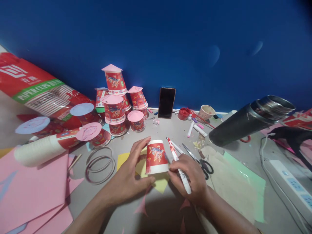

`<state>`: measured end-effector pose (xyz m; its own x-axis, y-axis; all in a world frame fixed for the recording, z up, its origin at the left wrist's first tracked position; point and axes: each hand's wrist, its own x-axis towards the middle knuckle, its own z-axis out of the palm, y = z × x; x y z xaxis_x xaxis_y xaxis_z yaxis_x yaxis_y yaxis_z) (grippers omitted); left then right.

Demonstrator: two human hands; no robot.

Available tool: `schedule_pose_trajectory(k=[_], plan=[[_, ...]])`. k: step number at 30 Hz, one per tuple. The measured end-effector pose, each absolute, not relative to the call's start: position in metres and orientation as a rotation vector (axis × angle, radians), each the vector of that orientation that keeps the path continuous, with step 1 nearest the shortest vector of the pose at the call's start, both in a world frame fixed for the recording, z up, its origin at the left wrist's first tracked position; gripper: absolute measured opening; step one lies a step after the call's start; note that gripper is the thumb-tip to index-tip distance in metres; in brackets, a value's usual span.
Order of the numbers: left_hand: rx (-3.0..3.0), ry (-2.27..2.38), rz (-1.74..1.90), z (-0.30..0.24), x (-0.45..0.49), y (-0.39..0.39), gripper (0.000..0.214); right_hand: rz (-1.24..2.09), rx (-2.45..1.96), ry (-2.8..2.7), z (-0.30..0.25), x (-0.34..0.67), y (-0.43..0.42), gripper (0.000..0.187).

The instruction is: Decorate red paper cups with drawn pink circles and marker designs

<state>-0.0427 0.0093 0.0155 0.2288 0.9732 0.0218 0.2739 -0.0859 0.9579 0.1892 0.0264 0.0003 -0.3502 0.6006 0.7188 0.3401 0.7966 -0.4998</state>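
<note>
An upside-down red paper cup (156,157) stands on a yellow sheet (161,183) in front of me. My left hand (131,174) rests against the cup's left side, fingers bent around it and steadying it. My right hand (191,178) is closed on a white marker (179,169) with a red-stained tip, held beside the cup's right base. Scissors (201,161) lie just right of that hand.
Stacked red cups with pink paper lids (117,104) stand at the back, by a phone (167,102) against the blue wall. A paper-cup sleeve (41,92), pink sheets (31,191), wire rings (99,164), a black flask (251,122), a power strip (291,185) surround me.
</note>
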Motion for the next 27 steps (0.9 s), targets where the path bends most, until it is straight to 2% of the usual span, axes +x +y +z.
schedule_pose_trajectory(k=[12, 17, 23, 27], plan=[[1.766, 1.352, 0.96, 0.013, -0.05, 0.016, 0.073, 0.467, -0.744, -1.823, 0.01, 0.2, 0.025, 0.026], [1.902, 1.385, 1.033, 0.001, -0.053, 0.02, 0.073, 0.543, -0.732, -1.681, 0.013, 0.205, 0.024, 0.022], [1.944, 1.417, 0.96, 0.007, -0.05, 0.019, 0.069, 0.906, -1.027, -1.346, 0.011, 0.203, 0.016, 0.011], [1.943, 1.41, 0.927, 0.011, -0.048, 0.016, 0.071, 0.92, -1.039, -1.386, 0.01, 0.202, 0.016, 0.006]])
